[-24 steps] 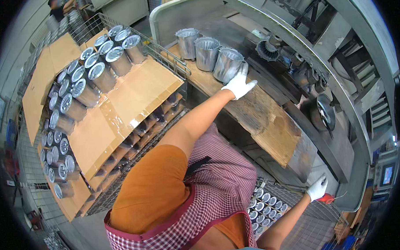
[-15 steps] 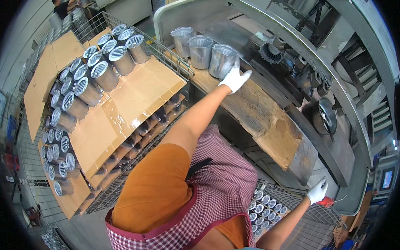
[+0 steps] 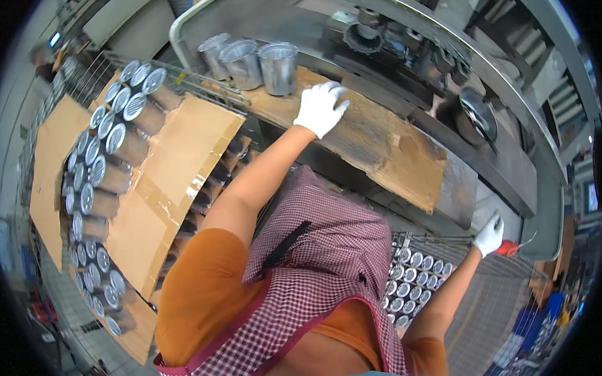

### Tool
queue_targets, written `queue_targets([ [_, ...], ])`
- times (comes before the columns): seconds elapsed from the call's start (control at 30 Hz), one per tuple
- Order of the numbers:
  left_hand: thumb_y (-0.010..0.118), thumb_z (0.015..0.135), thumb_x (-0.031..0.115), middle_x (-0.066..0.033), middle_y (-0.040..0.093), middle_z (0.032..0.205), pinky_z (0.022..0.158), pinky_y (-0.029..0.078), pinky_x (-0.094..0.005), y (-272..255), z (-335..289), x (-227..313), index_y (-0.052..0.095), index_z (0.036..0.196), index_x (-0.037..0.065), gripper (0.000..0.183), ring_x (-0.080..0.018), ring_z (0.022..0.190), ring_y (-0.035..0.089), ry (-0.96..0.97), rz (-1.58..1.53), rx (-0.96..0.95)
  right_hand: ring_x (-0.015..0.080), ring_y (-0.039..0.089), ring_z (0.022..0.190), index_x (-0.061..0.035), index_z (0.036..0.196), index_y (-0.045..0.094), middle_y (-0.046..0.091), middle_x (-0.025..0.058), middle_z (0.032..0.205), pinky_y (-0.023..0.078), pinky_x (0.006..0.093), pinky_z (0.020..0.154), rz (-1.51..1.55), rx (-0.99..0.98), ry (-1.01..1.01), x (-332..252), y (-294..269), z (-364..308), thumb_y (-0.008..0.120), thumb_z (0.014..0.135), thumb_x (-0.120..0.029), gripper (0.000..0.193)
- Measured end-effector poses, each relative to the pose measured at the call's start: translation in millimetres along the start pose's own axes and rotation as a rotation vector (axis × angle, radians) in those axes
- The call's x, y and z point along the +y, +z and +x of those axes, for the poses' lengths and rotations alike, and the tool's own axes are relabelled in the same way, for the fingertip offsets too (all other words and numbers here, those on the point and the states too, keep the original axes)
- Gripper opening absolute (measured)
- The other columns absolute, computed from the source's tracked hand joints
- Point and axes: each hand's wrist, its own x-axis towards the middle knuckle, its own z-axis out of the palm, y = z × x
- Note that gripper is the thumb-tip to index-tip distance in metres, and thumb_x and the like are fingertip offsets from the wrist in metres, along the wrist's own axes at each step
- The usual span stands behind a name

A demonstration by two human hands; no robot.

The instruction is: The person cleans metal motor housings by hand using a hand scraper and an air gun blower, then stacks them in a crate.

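Three grey metal cup-shaped castings [image 3: 279,73] stand upright in a row at the far left end of a worn wooden board [image 3: 406,164]. My left hand [image 3: 321,110], in a white glove, hovers over the board just right of the castings. Its fingers are apart and hold nothing. At the right, my gloved right hand [image 3: 490,234] is by the machine's near edge, beside a red part [image 3: 509,248] with a bent metal rod. Its fingers look curled together; anything inside them is hidden.
To the left, a wire cage [image 3: 204,82] holds cardboard sheets [image 3: 174,166] and many slotted-end metal cylinders [image 3: 116,138]. More cylinders [image 3: 410,275] fill a basket below right. Beyond the board stands a machine frame with a round metal pot [image 3: 474,115]. A person works at the far left.
My left hand has let go of the nearest casting and come away from it, fingers spreading. The whole view has turned, so the castings appear farther left. The right hand stays beside the red part.
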Motion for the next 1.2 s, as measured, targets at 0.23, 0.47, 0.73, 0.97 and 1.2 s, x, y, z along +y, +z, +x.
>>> queue_targets([
  [0.23, 0.062, 0.089, 0.047, -0.0181, 0.049, 0.142, 0.107, 0.034, -0.0518, 2, -8, 13, 0.057, 0.135, 0.016, 0.056, -0.0379, 0.132, 0.043, -0.003, 0.120, 0.034, 0.0272, 0.070, 0.095, -0.0015, 0.114, 0.071, 0.073, 0.0160, 0.108, 0.052, 0.0355, 0.085, 0.131, 0.028, 0.039, 6, 0, -2, 0.062, 0.096, -0.043, 0.046],
  [0.47, 0.058, 0.091, 0.050, -0.0187, 0.046, 0.145, 0.107, 0.033, -0.0530, -3, -5, 13, 0.052, 0.140, 0.017, 0.060, -0.0378, 0.134, 0.042, -0.064, 0.134, -0.017, 0.0267, 0.070, 0.100, -0.0006, 0.117, 0.069, 0.072, 0.0157, 0.112, 0.052, 0.0344, 0.089, 0.095, 0.060, 0.079, 11, 7, 1, 0.063, 0.096, -0.042, 0.047],
  [0.73, 0.055, 0.093, 0.051, -0.0170, 0.047, 0.145, 0.107, 0.033, -0.0510, -4, -10, 15, 0.052, 0.140, 0.014, 0.060, -0.0359, 0.134, 0.043, -0.025, 0.177, 0.097, 0.0261, 0.069, 0.102, 0.0012, 0.117, 0.069, 0.071, 0.0164, 0.115, 0.050, 0.0332, 0.091, 0.207, 0.017, 0.092, 15, 8, 4, 0.064, 0.095, -0.043, 0.050],
  [0.97, 0.056, 0.091, 0.053, -0.0175, 0.051, 0.141, 0.104, 0.038, -0.0507, -4, -5, 15, 0.055, 0.136, 0.014, 0.060, -0.0347, 0.130, 0.049, -0.056, 0.186, -0.111, 0.0288, 0.070, 0.100, 0.0000, 0.118, 0.069, 0.071, 0.0181, 0.113, 0.052, 0.0360, 0.089, 0.197, 0.071, 0.030, 18, 8, -1, 0.063, 0.096, -0.039, 0.045],
  [1.2, 0.056, 0.091, 0.052, -0.0166, 0.046, 0.147, 0.107, 0.035, -0.0514, 7, -7, 13, 0.053, 0.141, 0.018, 0.060, -0.0376, 0.132, 0.046, 0.009, 0.291, 0.100, 0.0288, 0.071, 0.088, -0.0020, 0.108, 0.073, 0.074, 0.0172, 0.102, 0.053, 0.0362, 0.080, 0.126, 0.109, 0.019, 9, 6, -5, 0.065, 0.095, -0.038, 0.039],
])
